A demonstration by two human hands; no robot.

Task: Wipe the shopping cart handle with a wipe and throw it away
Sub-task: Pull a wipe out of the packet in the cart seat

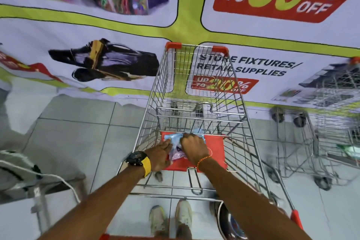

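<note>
A wire shopping cart (194,87) stands in front of me, with red corner caps. Its red handle (297,218) shows at the lower right and along the bottom edge. On the red child-seat flap (216,148) lies a blue and purple wipes packet (175,151). My left hand (159,155), with a black and yellow watch on the wrist, rests on the packet's left side. My right hand (194,148) is closed on the packet's top, where pale blue material bunches out. Whether a wipe is pulled free I cannot tell.
A second wire cart (321,132) stands at the right. A large printed sale banner (272,6) covers the wall ahead. A metal stand with a white cable (44,177) is at the left. Grey floor tiles and my two shoes (171,218) lie below. A round metal bin (228,222) sits under the handle.
</note>
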